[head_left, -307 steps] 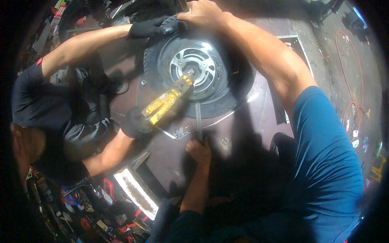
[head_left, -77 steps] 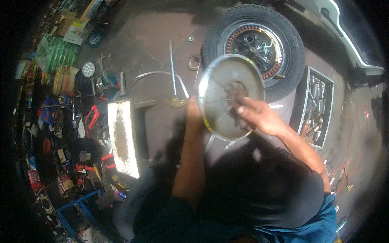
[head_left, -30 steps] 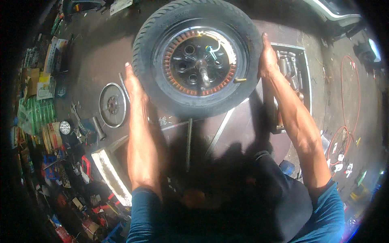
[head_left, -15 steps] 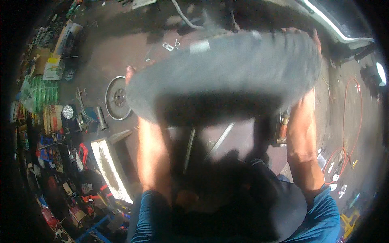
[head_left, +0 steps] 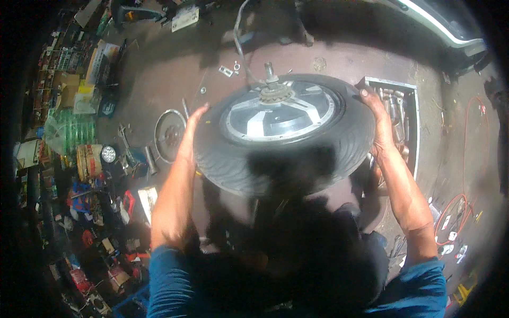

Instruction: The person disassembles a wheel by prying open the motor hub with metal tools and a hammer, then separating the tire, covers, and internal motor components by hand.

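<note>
Between my hands is a hub motor wheel (head_left: pixel 275 169) with a black tyre and a silver spoked hub. Its hub side faces up, and an axle with a toothed sprocket (head_left: pixel 277 94) stands out of the middle. From the axle a grey cable (head_left: pixel 238 45) runs away toward the far side. My left hand (head_left: pixel 196 119) grips the tyre's left edge, fingers mostly hidden beneath. On the right edge, my right hand (head_left: pixel 377 119) grips the tyre with the thumb on top. To the left of the wheel lies a round metal disc (head_left: pixel 170 135).
An open metal tray (head_left: pixel 416 122) of sockets and tools stands right of the wheel. A flat slotted metal piece (head_left: pixel 226 70) lies beyond it. Crowded tools, boxes and green bottles (head_left: pixel 71 132) fill the left side. An orange hose (head_left: pixel 466 206) coils on the right floor.
The wheel has tipped from showing its tread to showing its hub and axle face, and has come lower and nearer. Both hands have stayed on it. The tool tray is now uncovered.
</note>
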`<state>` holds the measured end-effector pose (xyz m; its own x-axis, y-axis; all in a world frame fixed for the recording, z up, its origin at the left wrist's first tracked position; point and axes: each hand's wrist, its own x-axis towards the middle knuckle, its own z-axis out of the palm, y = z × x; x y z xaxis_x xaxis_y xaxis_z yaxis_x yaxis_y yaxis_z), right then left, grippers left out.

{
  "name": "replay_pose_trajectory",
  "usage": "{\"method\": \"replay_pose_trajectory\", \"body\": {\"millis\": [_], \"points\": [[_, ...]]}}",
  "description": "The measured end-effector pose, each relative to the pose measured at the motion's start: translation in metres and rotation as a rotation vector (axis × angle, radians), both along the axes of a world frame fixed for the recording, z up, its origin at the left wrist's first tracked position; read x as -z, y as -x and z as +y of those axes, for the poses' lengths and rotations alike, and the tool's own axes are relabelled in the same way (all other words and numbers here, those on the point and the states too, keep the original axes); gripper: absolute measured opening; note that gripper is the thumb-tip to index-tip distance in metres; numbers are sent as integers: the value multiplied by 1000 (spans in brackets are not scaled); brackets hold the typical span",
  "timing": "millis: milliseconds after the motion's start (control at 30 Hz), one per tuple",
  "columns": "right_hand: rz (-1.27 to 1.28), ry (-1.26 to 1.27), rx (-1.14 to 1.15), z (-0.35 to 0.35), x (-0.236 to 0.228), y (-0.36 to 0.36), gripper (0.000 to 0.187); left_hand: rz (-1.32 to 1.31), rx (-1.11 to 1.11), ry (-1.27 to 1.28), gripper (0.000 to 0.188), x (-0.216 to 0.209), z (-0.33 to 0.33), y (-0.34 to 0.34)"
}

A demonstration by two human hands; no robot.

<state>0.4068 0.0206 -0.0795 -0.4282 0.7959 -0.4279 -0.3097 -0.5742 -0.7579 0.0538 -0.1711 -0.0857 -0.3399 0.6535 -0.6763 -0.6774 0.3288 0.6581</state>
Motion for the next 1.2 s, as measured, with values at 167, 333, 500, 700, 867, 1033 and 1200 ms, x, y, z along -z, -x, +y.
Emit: {"method": "replay_pose_trajectory", "body": {"millis": [167,333,500,700,867,1033,1200], "points": [[-81,344,-174,-4,-29,5,42,-76,169,323,71,-19,3,8],[-230,386,-269,2,-1,-17,53,69,323,354,80,-22,11,-12],[-534,199,-332,-16,-10,-1,72,211,339,240,77,-18,-7,17],[-460,-86,-252,-16,-30,49,81,542,154,-130,85,9,-9,43],[-630,-126,-24,-30,16,49,87,619,107,-19,86,40,-13,46],[-569,-216,-18,-37,23,55,89,578,120,-171,87,35,5,48],[-660,-129,93,-33,33,59,94,607,93,-83,82,41,4,51]]}}
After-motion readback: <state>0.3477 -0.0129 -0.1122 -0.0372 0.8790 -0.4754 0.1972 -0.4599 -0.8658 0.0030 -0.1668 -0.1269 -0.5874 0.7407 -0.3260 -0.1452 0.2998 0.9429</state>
